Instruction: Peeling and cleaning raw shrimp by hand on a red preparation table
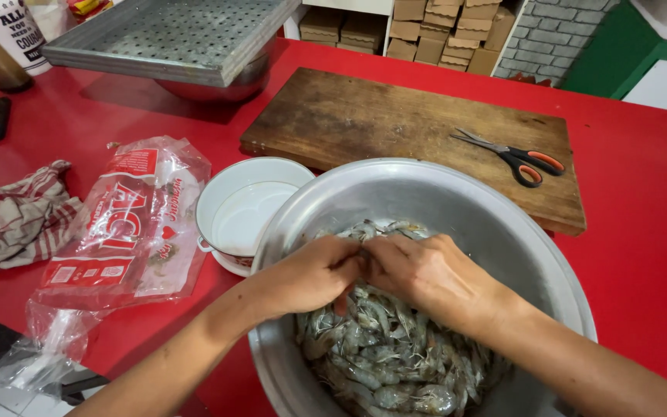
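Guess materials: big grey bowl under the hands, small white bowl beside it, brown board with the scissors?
Big grey round bowl: looks like brushed metal, aluminium or steel, by its dull, streaky sheen. Small white round bowl: probably enamelled metal, glossy white with a thin dark rim; could be ceramic. Brown rectangular board: wood, with visible grain and a worn, stained matt face.
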